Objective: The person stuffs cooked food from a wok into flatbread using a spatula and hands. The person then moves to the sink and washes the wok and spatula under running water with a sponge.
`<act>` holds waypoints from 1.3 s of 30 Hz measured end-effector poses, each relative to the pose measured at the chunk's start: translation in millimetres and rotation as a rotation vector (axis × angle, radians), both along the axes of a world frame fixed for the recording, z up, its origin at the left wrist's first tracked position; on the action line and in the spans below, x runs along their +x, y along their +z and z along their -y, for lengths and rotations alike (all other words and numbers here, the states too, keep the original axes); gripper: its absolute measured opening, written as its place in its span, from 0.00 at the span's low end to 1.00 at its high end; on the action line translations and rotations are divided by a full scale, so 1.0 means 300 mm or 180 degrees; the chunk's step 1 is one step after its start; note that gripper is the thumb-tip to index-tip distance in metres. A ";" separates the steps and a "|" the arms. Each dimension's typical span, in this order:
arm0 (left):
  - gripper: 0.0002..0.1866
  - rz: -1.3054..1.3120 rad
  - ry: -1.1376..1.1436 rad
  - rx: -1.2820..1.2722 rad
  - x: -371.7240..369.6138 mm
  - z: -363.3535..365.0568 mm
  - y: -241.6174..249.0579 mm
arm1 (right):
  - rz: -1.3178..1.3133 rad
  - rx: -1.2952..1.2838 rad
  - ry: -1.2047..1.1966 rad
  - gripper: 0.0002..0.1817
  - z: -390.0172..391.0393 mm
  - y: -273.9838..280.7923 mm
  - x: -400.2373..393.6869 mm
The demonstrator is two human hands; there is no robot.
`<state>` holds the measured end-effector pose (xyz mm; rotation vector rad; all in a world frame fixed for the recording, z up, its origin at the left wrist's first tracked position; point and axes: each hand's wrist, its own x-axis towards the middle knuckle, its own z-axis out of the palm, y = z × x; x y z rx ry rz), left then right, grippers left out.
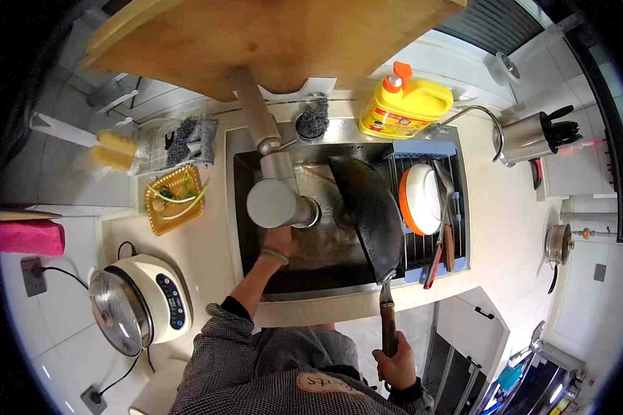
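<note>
My right hand (397, 362) is wrapped round the wooden handle of a black wok (367, 207), below the sink's front edge. The wok is tipped on its side in the dark sink (311, 277), beside the dish rack. My left hand (280, 242) reaches into the sink's left part, just under the grey faucet head (277, 204). The faucet hides part of that hand, so its fingers and anything in them cannot be made out.
A rack (422, 145) with white and orange bowls (422, 199) and utensils stands at the sink's right. Behind are a yellow jug (407, 107) and a scrubber cup (313, 123). Left are a gold tray (174, 200) and a cooker (149, 297). A wooden board (270, 41) hangs above.
</note>
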<state>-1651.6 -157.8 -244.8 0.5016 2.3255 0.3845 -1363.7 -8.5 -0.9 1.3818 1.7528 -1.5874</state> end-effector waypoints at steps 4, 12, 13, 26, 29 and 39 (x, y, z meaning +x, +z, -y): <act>0.36 -0.0769 0.0193 0.0905 -0.183 -0.049 0.124 | -0.0094 -0.0300 -0.0261 0.13 -0.009 0.024 -0.007; 0.39 -0.0783 0.0114 0.2057 -0.335 -0.057 -0.010 | -0.0719 -0.4155 -0.2286 0.03 0.024 -0.194 -0.015; 0.38 -0.0988 -0.0028 0.2012 -0.328 -0.041 -0.046 | -0.0721 -0.4187 -0.2292 0.03 0.042 -0.234 -0.017; 0.16 0.2967 0.3476 0.3940 -0.105 -0.235 -0.387 | -0.0254 -0.4314 -0.1792 0.05 0.125 -0.404 -0.052; 0.14 0.1678 0.0953 0.2939 0.029 -0.314 -0.361 | -0.0282 -0.4152 -0.1574 0.06 0.137 -0.410 -0.060; 0.23 0.1955 -0.0688 0.1017 -0.106 -0.003 -0.224 | -0.0429 -0.5283 -0.2168 0.03 0.089 -0.435 -0.047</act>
